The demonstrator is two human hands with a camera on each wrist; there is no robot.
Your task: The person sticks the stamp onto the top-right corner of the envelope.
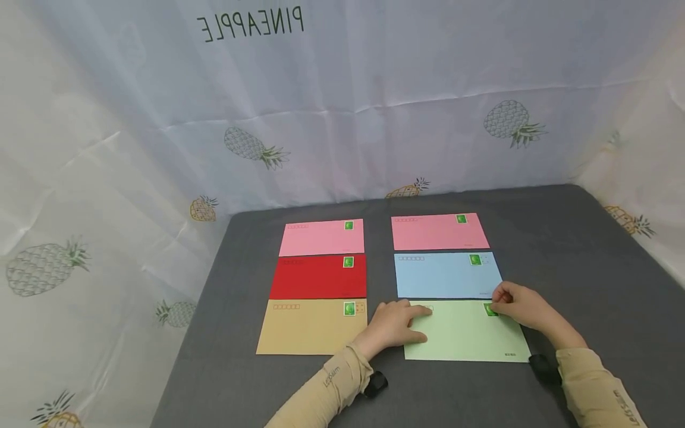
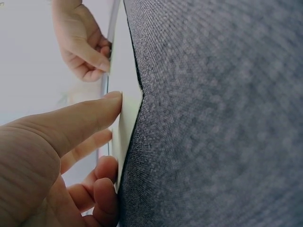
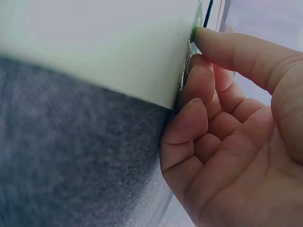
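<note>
A light green envelope (image 1: 460, 336) lies at the front right of the dark grey table. My left hand (image 1: 390, 324) rests over its left edge, index finger and thumb spread onto the paper; in the left wrist view the thumb touches the edge of the envelope (image 2: 128, 116). At the envelope's upper right corner, my right hand (image 1: 520, 304) presses the green stamp (image 1: 489, 310) with its thumb. The right wrist view has the thumb tip on the stamp (image 3: 197, 23), which lies along the envelope's surface, while the other fingers curl beside the edge.
Behind the green envelope lie a blue envelope (image 1: 446, 276) and a pink envelope (image 1: 436, 233). To the left are tan (image 1: 310, 330), red (image 1: 313, 279) and pink (image 1: 318, 239) envelopes. All bear green stamps. Pineapple-print curtains (image 1: 348, 148) surround the table (image 1: 214, 368).
</note>
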